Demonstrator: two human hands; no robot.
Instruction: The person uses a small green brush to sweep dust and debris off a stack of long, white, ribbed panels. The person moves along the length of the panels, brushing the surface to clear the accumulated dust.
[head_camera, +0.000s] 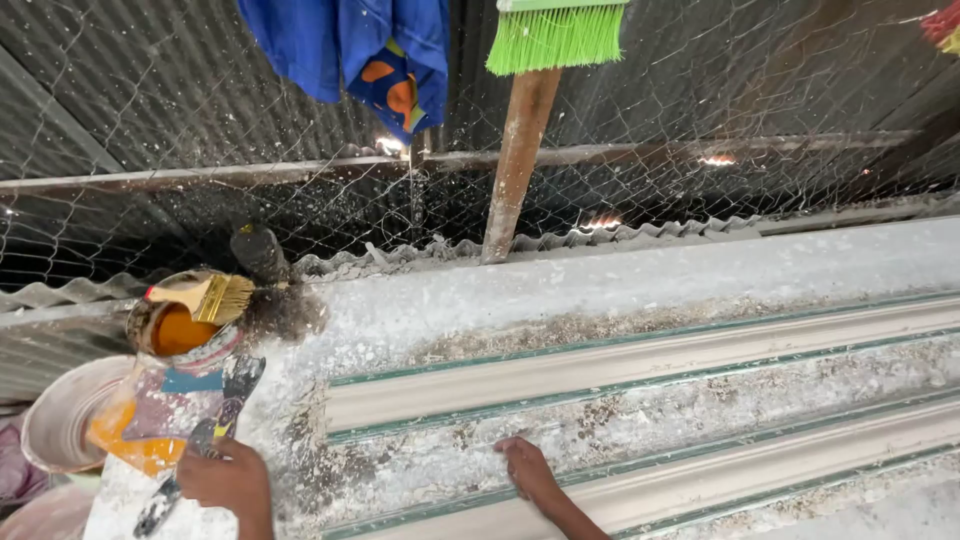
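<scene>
My left hand (226, 478) grips the handle of a paint-stained putty knife (205, 435) whose blade points up toward an open can of orange paint (176, 330). A flat paintbrush (210, 296) rests across the can's rim. My right hand (527, 468) lies flat, fingers apart, on a long pale moulding strip (640, 420) with green edges and dusty white residue. More strips lie parallel above and below that one.
A dusty white ledge (560, 290) carries a dark round brush (270, 285). Behind it stand wire mesh, corrugated sheet, a wooden post (518, 160), a green broom head (555, 35) and hanging blue cloth (350, 50). A pale bowl (65, 415) sits at the left.
</scene>
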